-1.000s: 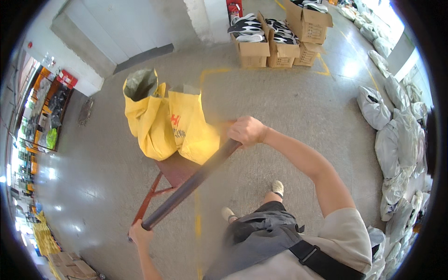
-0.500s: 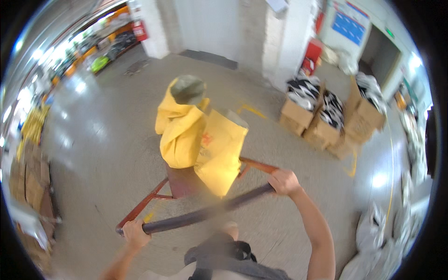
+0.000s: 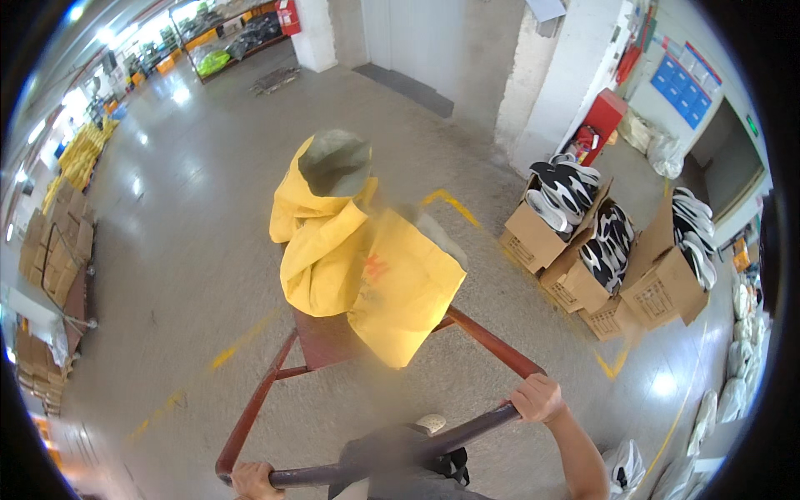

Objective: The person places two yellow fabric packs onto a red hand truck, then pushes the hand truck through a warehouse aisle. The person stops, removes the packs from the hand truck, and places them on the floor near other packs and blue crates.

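Note:
Both my hands are wrapped round the dark handlebar (image 3: pixel 375 457) of a red-framed cart (image 3: pixel 329 337). My left hand (image 3: pixel 254 481) closes on the bar's left end, partly cut by the lower edge of the picture. Toward the bar's right end, my right hand (image 3: pixel 537 397) grips it next to the red side tube. On the cart's platform stand two yellow sacks: the left sack (image 3: pixel 321 258) is crumpled with an open top showing a grey inside, and the right sack (image 3: pixel 404 283) leans over, bearing a red mark. What the sacks hold cannot be seen.
At the right stand cardboard boxes (image 3: pixel 531 237) filled with black and white shoe soles. Behind them are a red cabinet (image 3: pixel 602 121) and a white pillar (image 3: pixel 575 79). Stacked cartons (image 3: pixel 71 242) line the left, and white sacks (image 3: pixel 733 396) line the far right. Yellow lines mark the floor.
The handlebar and both hands sit lower in the picture. The shoe-sole boxes appear larger and nearer, and the view has turned slightly. Both hands keep their grip.

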Available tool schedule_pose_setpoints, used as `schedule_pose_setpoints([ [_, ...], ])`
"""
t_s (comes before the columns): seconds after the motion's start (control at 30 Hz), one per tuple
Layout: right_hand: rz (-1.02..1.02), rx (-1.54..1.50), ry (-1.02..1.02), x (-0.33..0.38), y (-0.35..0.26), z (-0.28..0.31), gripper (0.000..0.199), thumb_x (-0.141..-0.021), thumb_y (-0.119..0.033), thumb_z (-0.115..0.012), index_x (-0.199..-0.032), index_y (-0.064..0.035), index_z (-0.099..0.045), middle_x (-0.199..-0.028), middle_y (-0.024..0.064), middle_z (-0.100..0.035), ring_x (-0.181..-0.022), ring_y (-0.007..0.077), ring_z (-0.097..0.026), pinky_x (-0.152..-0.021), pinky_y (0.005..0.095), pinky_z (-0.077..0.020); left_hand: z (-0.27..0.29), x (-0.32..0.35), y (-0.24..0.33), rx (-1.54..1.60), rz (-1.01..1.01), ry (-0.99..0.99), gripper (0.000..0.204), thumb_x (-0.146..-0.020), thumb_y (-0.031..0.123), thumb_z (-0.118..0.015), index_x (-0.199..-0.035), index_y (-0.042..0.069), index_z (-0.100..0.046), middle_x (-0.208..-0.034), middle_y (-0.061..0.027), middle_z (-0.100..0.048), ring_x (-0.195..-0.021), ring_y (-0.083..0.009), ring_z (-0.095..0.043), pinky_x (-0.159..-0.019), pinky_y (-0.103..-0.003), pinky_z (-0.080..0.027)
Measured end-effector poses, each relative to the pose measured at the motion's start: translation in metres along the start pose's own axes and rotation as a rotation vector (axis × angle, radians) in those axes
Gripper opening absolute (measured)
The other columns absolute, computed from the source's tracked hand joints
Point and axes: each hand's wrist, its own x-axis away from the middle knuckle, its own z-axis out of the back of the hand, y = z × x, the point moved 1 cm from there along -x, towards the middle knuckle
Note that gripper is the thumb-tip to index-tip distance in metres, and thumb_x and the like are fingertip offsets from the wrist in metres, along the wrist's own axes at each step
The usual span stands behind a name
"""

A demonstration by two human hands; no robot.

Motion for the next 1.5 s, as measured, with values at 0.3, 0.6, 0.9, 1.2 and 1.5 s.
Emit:
schedule_pose_setpoints([
  [0.3, 0.119, -0.074, -0.118, 0.066, 0.124, 0.041, 0.032, -0.073, -0.017, -0.077, -0.062, -0.0150, -0.047, -0.057, -0.0003, -0.044, -0.051, 0.0168, -0.050, -0.050, 0.0303, -0.0422, -0.031, -0.005, 0.175, -0.033, 0.127, 0.119, 0.022, -0.059, 0.018, -0.072, -0.061, 0.011, -0.052, -0.055, -0.0082, -0.050, -0.049, -0.0311, -0.052, -0.054, -0.045, -0.036],
  [0.6, 0.327, -0.154, -0.073, 0.116, 0.274, 0.059, 0.026, -0.072, -0.015, -0.074, -0.063, -0.0145, -0.050, -0.057, 0.0003, -0.042, -0.052, 0.0171, -0.048, -0.051, 0.0294, -0.0394, -0.088, -0.027, 0.329, -0.154, 0.170, 0.294, 0.039, -0.066, 0.038, -0.077, -0.060, 0.012, -0.048, -0.054, -0.0060, -0.046, -0.047, -0.0276, -0.048, -0.051, -0.041, -0.036],
  [0.9, 0.371, -0.155, -0.077, 0.106, 0.424, 0.063, 0.024, -0.059, -0.023, -0.077, -0.064, -0.0133, -0.055, -0.061, 0.0009, -0.049, -0.055, 0.0190, -0.054, -0.054, 0.0303, -0.0423, -0.106, -0.113, 0.443, -0.163, 0.318, 0.250, 0.028, -0.048, 0.026, -0.073, -0.063, 0.012, -0.053, -0.060, -0.0071, -0.054, -0.054, -0.0294, -0.054, -0.058, -0.041, -0.039],
  [1.2, 0.453, -0.186, 0.010, 0.034, 0.565, 0.033, 0.023, -0.059, -0.025, -0.074, -0.070, -0.0111, -0.060, -0.065, 0.0020, -0.054, -0.059, 0.0205, -0.058, -0.059, 0.0321, -0.0471, -0.093, -0.251, 0.502, -0.182, 0.335, 0.313, 0.030, -0.060, 0.027, -0.071, -0.061, 0.012, -0.045, -0.055, -0.0051, -0.044, -0.047, -0.0262, -0.047, -0.053, -0.039, -0.035],
  [1.5, 0.449, -0.245, -0.160, -0.080, 0.731, -0.027, 0.021, -0.061, -0.023, -0.070, -0.074, -0.0109, -0.059, -0.073, 0.0070, -0.057, -0.072, 0.0282, -0.062, -0.063, 0.0409, -0.0513, -0.090, -0.415, 0.523, -0.133, 0.510, 0.229, 0.035, -0.044, 0.021, -0.075, -0.068, 0.011, -0.051, -0.062, -0.0072, -0.053, -0.056, -0.0294, -0.053, -0.060, -0.041, -0.038],
])
